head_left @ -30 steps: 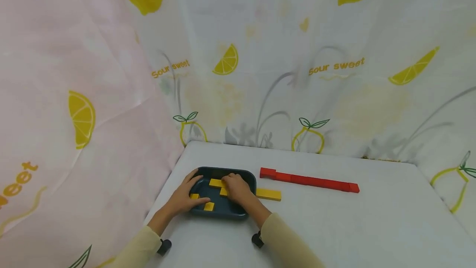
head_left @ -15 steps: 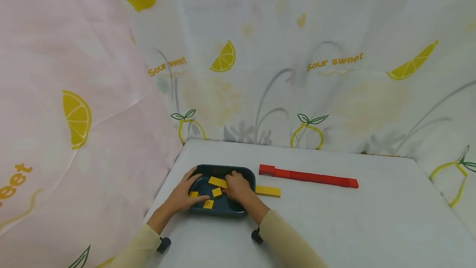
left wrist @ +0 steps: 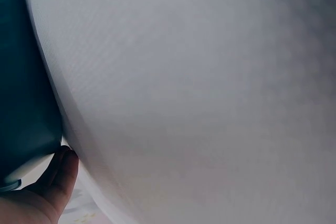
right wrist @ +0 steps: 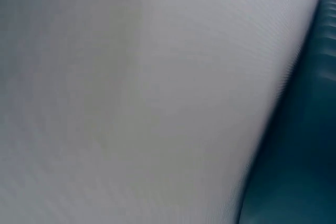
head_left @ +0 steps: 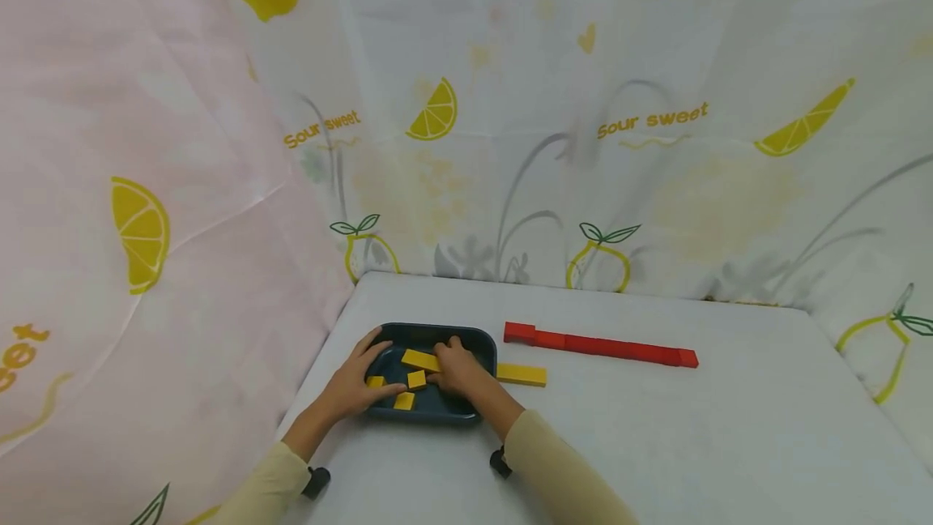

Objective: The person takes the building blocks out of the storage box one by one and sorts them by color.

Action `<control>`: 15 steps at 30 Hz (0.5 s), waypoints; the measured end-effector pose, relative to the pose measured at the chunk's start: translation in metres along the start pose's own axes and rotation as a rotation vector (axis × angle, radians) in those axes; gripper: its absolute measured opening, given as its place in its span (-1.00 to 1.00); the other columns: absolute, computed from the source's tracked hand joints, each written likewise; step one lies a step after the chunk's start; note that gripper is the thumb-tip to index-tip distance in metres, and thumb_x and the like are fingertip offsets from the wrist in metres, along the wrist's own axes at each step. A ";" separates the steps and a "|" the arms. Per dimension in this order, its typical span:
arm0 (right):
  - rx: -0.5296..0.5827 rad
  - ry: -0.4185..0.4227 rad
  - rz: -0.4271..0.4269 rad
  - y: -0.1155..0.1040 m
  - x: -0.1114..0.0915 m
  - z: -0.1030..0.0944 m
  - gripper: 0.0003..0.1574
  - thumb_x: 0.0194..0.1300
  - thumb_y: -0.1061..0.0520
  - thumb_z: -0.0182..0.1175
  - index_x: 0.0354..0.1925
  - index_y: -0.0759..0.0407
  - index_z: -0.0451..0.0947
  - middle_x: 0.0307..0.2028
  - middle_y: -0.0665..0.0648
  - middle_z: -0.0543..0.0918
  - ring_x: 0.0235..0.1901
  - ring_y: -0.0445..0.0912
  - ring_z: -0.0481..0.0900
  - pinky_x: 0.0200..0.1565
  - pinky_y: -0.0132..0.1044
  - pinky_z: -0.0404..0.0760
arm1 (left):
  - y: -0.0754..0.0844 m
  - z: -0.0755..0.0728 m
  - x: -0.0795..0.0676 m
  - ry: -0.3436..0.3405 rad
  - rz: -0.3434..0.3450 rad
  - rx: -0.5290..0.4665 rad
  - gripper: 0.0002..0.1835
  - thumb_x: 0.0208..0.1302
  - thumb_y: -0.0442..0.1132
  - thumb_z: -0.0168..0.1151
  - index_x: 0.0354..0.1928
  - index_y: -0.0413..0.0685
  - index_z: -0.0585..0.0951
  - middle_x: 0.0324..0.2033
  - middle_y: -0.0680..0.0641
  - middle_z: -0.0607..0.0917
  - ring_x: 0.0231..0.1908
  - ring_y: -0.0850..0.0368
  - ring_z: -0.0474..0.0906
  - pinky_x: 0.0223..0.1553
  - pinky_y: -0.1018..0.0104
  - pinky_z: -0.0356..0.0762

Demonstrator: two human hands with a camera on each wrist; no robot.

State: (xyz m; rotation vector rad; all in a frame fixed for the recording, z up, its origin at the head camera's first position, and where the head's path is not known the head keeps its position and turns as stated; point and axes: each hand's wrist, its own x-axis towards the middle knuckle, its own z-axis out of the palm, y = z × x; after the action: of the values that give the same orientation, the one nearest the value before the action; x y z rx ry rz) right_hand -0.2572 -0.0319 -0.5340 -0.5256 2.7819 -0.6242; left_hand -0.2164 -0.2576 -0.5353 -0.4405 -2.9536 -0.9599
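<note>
A dark blue-green tray [head_left: 445, 418] holds several yellow blocks. At its left end my left hand [head_left: 348, 387] grips the tray, with fingers along the rim and the thumb reaching inside. The left wrist view shows those fingers [left wrist: 64, 174] at the tray's outer wall. My right hand [head_left: 459, 369] is down inside the tray, curled at the right end of a long yellow block [head_left: 419, 360] and pinching it. Small yellow blocks lie near the hands: one in the middle [head_left: 416, 380], one by the left thumb [head_left: 404, 402], one at the left [head_left: 375, 382]. The right fingertips are partly hidden.
Right of the tray, a yellow bar [head_left: 521, 375] lies on the white table [head_left: 656, 444]. Farther right and back runs a long row of red blocks [head_left: 605, 347]. Lemon-print cloth [head_left: 466, 185] hangs behind and at the left. Only table and tray wall [right wrist: 299, 161] fill the right wrist view.
The long yellow block has turned slightly, its right end nearer me. The middle small block has come out from under my right hand and shifted left. My left hand stays on the tray.
</note>
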 end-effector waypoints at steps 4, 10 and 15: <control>-0.019 0.006 -0.019 0.000 0.000 0.000 -0.41 0.27 -0.11 0.34 0.17 0.14 0.52 -0.02 0.18 0.50 -0.23 -0.06 0.55 0.06 -0.14 0.64 | 0.000 0.000 0.000 -0.001 0.012 0.004 -0.02 0.04 0.35 0.38 0.43 0.01 0.34 0.55 -0.09 0.04 0.41 -0.28 0.22 0.23 -0.32 0.36; -0.033 0.011 -0.041 0.000 -0.001 -0.002 -0.42 0.27 -0.08 0.34 0.19 0.12 0.55 -0.04 0.16 0.50 -0.25 -0.09 0.51 0.03 -0.20 0.63 | -0.001 0.001 0.002 -0.008 0.011 0.000 -0.02 0.04 0.36 0.37 0.43 0.02 0.34 0.55 -0.08 0.03 0.41 -0.27 0.22 0.23 -0.32 0.36; -0.018 0.008 -0.047 -0.002 -0.003 -0.002 -0.47 0.31 -0.03 0.31 0.20 0.09 0.54 0.00 0.19 0.48 -0.23 -0.06 0.54 0.05 -0.17 0.64 | -0.002 0.002 0.002 -0.008 -0.008 0.001 -0.01 0.02 0.36 0.38 0.42 0.00 0.35 0.55 -0.08 0.04 0.42 -0.25 0.22 0.25 -0.31 0.35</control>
State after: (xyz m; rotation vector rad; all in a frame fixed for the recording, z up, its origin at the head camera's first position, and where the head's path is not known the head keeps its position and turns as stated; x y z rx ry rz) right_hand -0.2545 -0.0313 -0.5311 -0.5954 2.7922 -0.6128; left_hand -0.2188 -0.2575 -0.5376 -0.4337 -2.9647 -0.9595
